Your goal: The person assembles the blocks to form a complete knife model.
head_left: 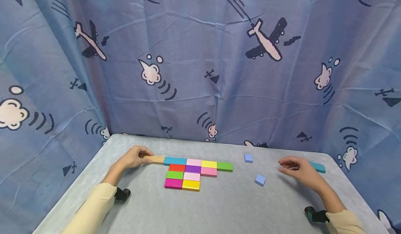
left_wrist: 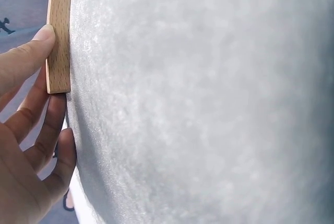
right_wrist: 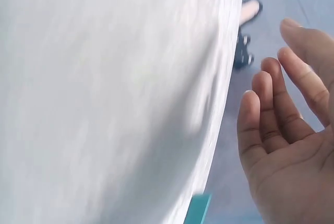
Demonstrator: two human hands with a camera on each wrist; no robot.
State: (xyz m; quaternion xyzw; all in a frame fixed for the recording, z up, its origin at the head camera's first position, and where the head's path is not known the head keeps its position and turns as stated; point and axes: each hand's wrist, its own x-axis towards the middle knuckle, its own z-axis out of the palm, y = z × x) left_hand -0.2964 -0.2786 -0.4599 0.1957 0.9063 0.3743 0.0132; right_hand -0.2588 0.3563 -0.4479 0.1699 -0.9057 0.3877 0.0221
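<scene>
At the left end of the top row of blocks, my left hand (head_left: 136,156) pinches a plain wooden block (head_left: 157,160). The left wrist view has the thumb on one side of this wooden block (left_wrist: 59,51), the other fingers behind it. A blue block (head_left: 175,161) adjoins its right end. Over the right part of the table hovers my right hand (head_left: 296,169), fingers loosely bent and nothing between them. Behind it lies a teal block (head_left: 317,167), partly hidden by the hand; in the right wrist view a corner of the teal block (right_wrist: 198,209) shows.
Coloured blocks lie edge to edge in stepped rows, from a green block (head_left: 225,167) at right to a magenta block (head_left: 173,183) in front. Two small blue cubes (head_left: 248,158) sit apart, between the rows and my right hand. A patterned curtain (head_left: 188,70) hangs behind the grey table (head_left: 232,209).
</scene>
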